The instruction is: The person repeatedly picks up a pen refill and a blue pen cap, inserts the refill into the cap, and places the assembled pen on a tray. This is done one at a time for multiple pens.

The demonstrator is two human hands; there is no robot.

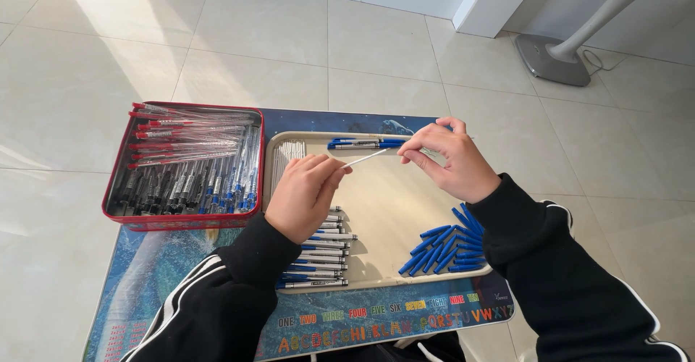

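Black sleeves (pixel 217 297) over half-hidden pen barrels (pixel 318 257) (refill (pixel 365 158) between both hands' fingers (pixel 334 174)).

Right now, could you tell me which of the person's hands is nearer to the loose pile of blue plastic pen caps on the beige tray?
Right. The right hand is above the blue pen caps; the left hand is further off, across the beige tray.

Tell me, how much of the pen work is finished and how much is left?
Done, it seems: two capped blue pens lie at the top of the beige tray. In hand: the left hand and right hand hold a thin pen refill between them. Left: a row of uncapped pen barrels, a pile of blue caps, a bundle of refills, and a red tin full of pens.
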